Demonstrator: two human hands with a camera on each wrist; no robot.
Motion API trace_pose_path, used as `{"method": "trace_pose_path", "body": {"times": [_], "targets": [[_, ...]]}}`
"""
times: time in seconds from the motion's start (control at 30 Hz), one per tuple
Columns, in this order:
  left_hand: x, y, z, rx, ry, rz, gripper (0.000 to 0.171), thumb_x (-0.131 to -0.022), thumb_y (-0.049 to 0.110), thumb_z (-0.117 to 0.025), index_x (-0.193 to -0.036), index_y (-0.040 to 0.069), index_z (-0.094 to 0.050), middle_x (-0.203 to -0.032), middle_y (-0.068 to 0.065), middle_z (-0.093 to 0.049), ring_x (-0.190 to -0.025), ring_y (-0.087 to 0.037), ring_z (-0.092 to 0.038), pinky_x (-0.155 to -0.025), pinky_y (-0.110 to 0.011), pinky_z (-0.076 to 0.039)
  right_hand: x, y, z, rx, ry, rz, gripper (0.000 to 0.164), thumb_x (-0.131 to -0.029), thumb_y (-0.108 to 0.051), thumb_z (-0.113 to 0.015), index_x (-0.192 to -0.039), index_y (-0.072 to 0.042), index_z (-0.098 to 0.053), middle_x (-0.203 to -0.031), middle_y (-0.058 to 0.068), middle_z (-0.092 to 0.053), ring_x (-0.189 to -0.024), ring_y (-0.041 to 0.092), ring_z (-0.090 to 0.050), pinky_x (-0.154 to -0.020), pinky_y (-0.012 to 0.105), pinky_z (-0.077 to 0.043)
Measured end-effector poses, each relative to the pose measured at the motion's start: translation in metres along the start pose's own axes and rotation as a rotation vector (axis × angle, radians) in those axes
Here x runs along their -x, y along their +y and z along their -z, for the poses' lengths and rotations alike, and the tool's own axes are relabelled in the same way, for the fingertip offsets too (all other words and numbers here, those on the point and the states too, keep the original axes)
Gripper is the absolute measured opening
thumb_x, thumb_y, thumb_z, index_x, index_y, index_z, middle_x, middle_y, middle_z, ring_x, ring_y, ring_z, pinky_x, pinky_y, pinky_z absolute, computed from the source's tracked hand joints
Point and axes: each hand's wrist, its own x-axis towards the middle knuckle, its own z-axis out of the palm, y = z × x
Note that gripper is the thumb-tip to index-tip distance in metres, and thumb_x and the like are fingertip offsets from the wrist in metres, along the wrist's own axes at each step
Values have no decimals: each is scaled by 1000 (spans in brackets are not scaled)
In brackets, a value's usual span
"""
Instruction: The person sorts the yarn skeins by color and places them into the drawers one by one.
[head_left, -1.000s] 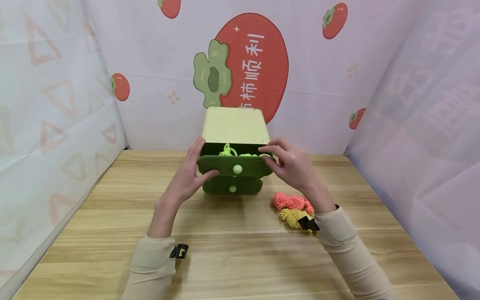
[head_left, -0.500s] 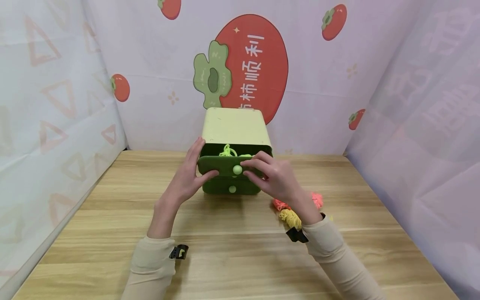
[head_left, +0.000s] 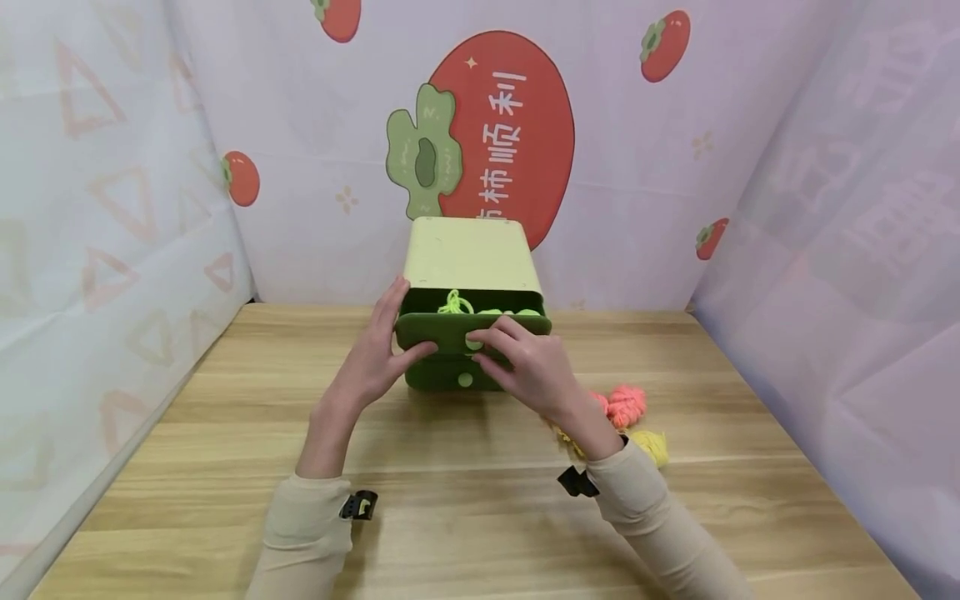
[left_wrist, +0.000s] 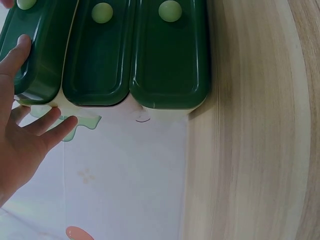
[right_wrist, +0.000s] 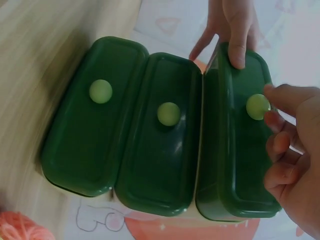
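Now the right hand (head_left: 528, 371) shifts left and pinches the knob (right_wrist: 257, 106), gaining hold of the top drawer (head_left: 446, 332), partly out toward the near side; the left hand (head_left: 373, 350), spread, touches its left end.

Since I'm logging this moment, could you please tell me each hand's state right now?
Left hand: open, resting against the top drawer.
Right hand: closed, its fingers pinching that drawer's knob.
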Motion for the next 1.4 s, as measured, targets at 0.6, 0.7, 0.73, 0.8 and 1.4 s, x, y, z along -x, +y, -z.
{"method": "trace_pose_path", "body": {"times": [0.6,0.7,0.73,0.8,1.4], "targets": [[-3,-7,1,33,52,-111,87,-91,20,-72,-160,19,-20,-167,-4,-15,-152,-25,-24,-111,-52,-45,-6,6,-15,-18,59,-113,20,-88,-14,-76,-107,-17,-76,-89,-2,-67,-55,7,-54,-41,21,-36],[-3,-9,1,28,81,-130,82,-91,14,-72,-158,17,-25,-165,-7,-21,-150,-27,-29,-107,-51,-48,-7,9,-19,-28,62,-131,19,-88,-14,-76,-108,-17,-76,-91,-3,-68,-57,7,-56,-42,20,-37],[-3,-9,0,23,92,-137,81,-91,12,-72,-158,16,-26,-165,-8,-22,-148,-27,-31,-105,-50,-49,-7,10,-20,-31,64,-139,19,-89,-14,-75,-108,-17,-76,-91,-3,-69,-57,7,-56,-42,20,-37],[-3,-10,0,16,115,-152,79,-91,8,-71,-157,15,-29,-163,-10,-26,-146,-29,-35,-103,-49,-51,-7,11,-22,-34,64,-155,18,-90,-15,-75,-108,-18,-76,-92,-3,-69,-58,7,-57,-42,21,-37],[-8,-9,-15,-71,345,-202,68,-88,-6,-70,-149,9,-44,-151,-14,-46,-136,-28,-50,-89,-41,-59,-12,21,-35,-97,75,-242,16,-93,-12,-69,-107,-16,-75,-87,-2,-64,-59,7,-52,-47,24,-42]]}}
